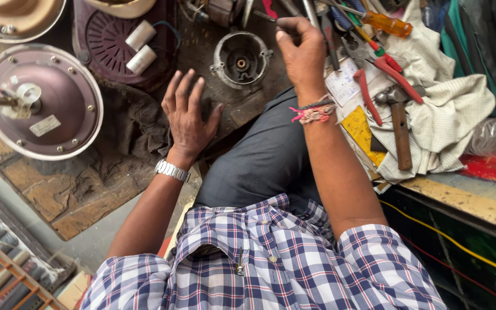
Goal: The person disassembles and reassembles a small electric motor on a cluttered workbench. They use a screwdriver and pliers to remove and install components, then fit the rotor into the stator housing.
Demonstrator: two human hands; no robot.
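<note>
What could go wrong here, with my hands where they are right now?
The right hand reaches into crowded tools beside the red-handled pliers, so fingers might snag or knock something off. The hammer lies on loose cloth near the bench edge and could slide. The left hand rests spread close to the metal motor housing.

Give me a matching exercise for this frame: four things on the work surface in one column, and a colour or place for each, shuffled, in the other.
Things:
1. hammer
2. pliers
3. screwdriver
4. left hand

Colour or place:
A. amber see-through handle
B. spread flat on a dark cloth
C. wooden handle, lying on a checked rag
D. red handles

Pairs: 1-C, 2-D, 3-A, 4-B
</note>
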